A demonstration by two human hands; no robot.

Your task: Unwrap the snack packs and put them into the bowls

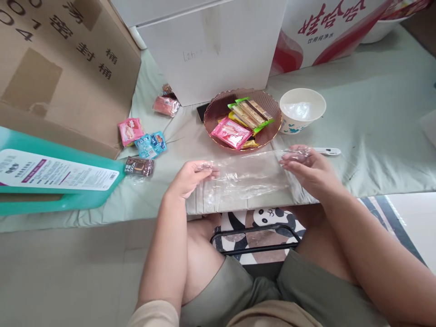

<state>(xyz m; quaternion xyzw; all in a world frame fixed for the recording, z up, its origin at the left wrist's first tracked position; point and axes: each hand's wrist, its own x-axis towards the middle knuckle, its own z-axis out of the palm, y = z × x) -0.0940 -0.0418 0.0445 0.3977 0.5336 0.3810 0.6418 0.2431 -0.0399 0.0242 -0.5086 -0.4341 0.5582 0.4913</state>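
A clear plastic bag (250, 175) is stretched between my two hands, just above the front edge of the cloth-covered table. One end is pinched in the fingers of my left hand (195, 177). My right hand (308, 170) grips the other end, with some film bunched in its fingers. Right behind the bag stands a ribbed, amber-tinted bowl (213, 134) holding several wrapped snacks, among them a pink packet (232, 133) and green-edged wafer packs (254, 113). Beside my right hand lies a white-handled tool (329, 151), partly covered by that hand.
A paper cup (296, 129) with clear plastic inside stands right of the bowl. Wrapped snacks, including a pink pack (130, 131) and a brown cocoa pack (139, 166), lie at left. A cardboard box (68, 81), white box (218, 59) and green container (61, 175) stand around the table.
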